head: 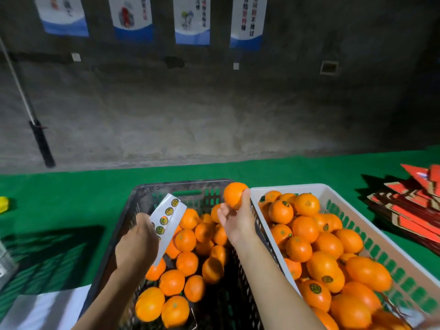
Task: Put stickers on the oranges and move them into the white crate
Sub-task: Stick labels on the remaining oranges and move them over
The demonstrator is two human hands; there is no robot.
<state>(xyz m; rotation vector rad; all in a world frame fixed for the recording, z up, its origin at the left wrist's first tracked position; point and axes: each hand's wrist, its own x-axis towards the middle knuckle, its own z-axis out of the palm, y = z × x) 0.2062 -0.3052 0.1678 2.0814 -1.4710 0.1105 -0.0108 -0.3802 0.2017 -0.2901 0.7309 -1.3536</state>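
Observation:
My right hand [237, 219] grips an orange [234, 194] raised above the gap between the two crates, at the white crate's near-left corner. My left hand [139, 236] holds a white sticker strip [166, 219] carrying several round green-and-yellow stickers, over the black crate [142, 194]. The black crate holds several plain oranges [185, 260]. The white crate [316, 186] on the right is piled with oranges [321, 246], some showing stickers on top.
Both crates stand on a green-covered table [71, 196]. A stack of flat red cardboard boxes [414, 210] lies at the right edge. A yellow object [3, 204] sits at the far left. A grey wall with posters stands behind.

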